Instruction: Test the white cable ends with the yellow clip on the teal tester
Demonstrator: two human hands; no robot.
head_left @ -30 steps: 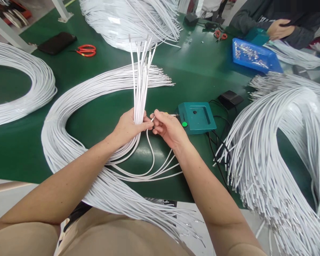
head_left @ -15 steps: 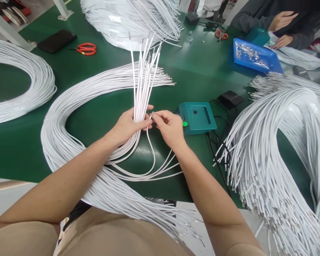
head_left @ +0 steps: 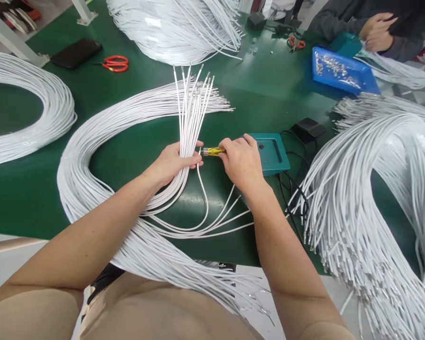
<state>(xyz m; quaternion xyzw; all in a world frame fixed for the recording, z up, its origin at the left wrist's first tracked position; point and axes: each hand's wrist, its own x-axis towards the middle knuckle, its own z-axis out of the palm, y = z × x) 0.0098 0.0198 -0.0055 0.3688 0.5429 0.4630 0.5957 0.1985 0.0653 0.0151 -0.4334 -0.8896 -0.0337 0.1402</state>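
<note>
My left hand (head_left: 175,163) is closed around a bundle of white cables (head_left: 191,120), whose metal-tipped ends fan upward. Between its thumb and fingers, one separate cable (head_left: 202,184) rises with its end showing. From the right, my right hand (head_left: 241,161) grips a slim hand tool with a yellow-and-black handle (head_left: 215,151) and metal collar. The tool's thin tip points left at that single cable end; whether it touches is too small to tell. Behind and below lies a large curved bundle of white cables (head_left: 74,174), with a few loose cables beneath my right wrist.
A teal device (head_left: 271,151) with black cords sits right of my right hand. Cable coils lie left (head_left: 62,104), back (head_left: 177,33) and right (head_left: 340,198). Red-handled scissors (head_left: 116,63), a black case (head_left: 77,53) and a blue tray (head_left: 345,71) of small metal parts are farther back, near another person's hands (head_left: 378,33).
My right hand has moved slightly right, from pinching at the single cable's end to holding the yellow-handled tool against or near it. My left hand keeps the bundle. The other person's hands came together.
</note>
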